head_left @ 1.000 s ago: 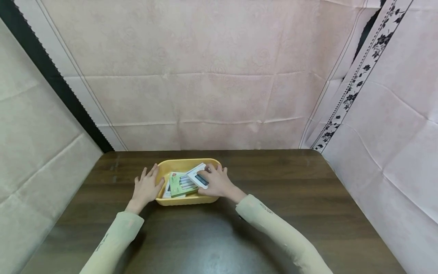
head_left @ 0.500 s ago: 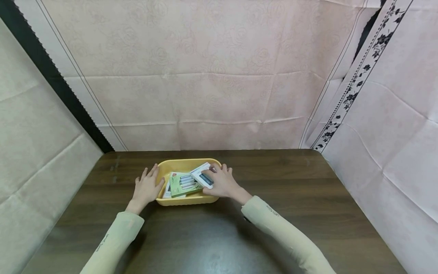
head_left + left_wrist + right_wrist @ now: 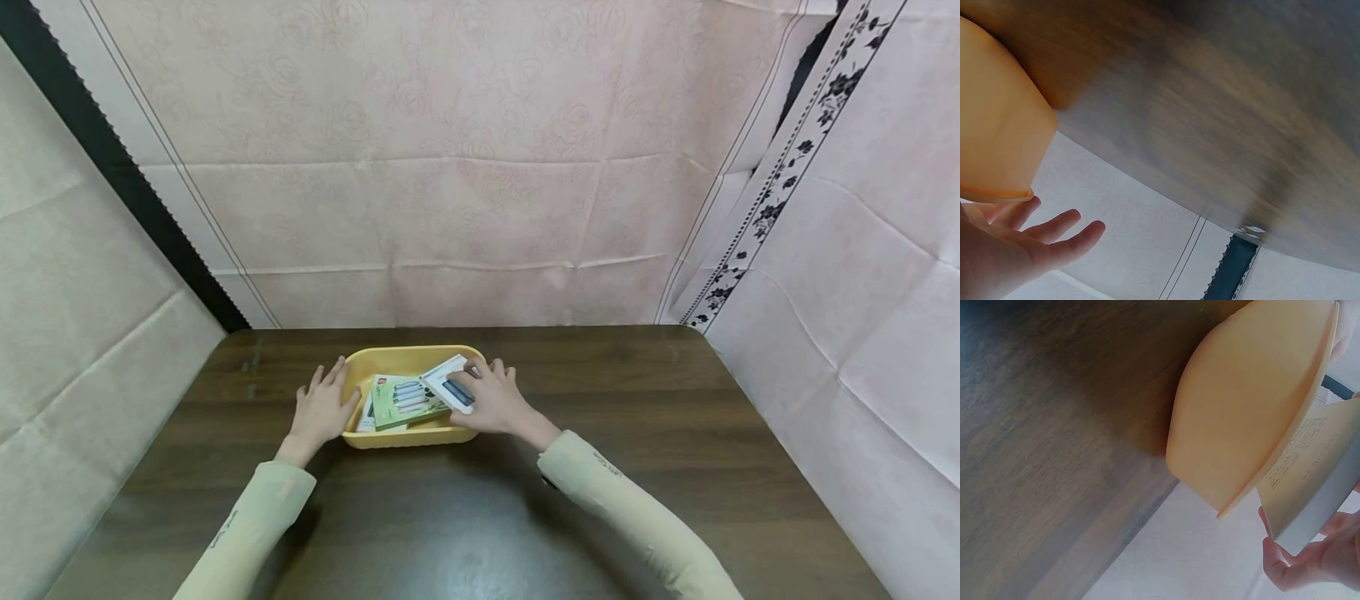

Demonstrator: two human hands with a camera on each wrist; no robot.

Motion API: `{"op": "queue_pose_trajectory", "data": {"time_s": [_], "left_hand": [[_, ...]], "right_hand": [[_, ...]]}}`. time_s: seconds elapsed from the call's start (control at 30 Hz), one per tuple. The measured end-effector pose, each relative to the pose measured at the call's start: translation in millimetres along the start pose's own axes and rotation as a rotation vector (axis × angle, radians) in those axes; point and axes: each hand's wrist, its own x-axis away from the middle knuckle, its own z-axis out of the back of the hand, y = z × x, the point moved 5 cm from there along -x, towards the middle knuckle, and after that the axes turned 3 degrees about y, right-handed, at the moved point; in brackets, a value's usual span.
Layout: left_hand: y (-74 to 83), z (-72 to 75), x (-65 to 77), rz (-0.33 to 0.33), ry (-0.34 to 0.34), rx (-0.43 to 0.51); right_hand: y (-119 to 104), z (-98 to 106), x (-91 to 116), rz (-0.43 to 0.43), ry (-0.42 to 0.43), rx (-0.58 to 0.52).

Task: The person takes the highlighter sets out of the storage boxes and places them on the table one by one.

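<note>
A yellow plastic basket (image 3: 416, 440) sits toward the far side of the wooden table. The left hand (image 3: 318, 417) rests at its left end, fingers spread along the rim; the left wrist view shows those fingers (image 3: 1054, 234) beside the basket wall (image 3: 1000, 112). With thumb and fingers, the right hand (image 3: 495, 402) grips a flat white box (image 3: 441, 379) with a dark printed picture. That box is tilted above the basket's right part, its printed back (image 3: 1307, 462) showing in the right wrist view. Inside the basket lies a green box (image 3: 386, 407) picturing pens, over another white box (image 3: 366, 418).
The dark wooden table (image 3: 637, 417) extends around the basket on all sides. A pale patterned cloth (image 3: 480, 208) hangs behind the far table edge, with more cloth (image 3: 855, 350) along the right and left.
The right hand has shifted slightly right with the white box, uncovering more of the green box. The left hand and the basket stay in place.
</note>
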Motion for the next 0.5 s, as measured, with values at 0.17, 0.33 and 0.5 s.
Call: {"op": "queue_pose_trajectory", "data": {"time_s": [0.17,0.33,0.5], "left_hand": [[-0.5,-0.4,0.0,0.002,-0.003,0.004],[-1.1,-1.1,-0.5,0.002,-0.001,0.004],[-1.0,-0.9,0.0,0.0,0.008,0.008]], "right_hand": [[2,3,3,-0.001,0.007,0.007],[6,8,6,0.008,0.043,0.028],[10,12,10,0.013,0.084,0.048]]}}
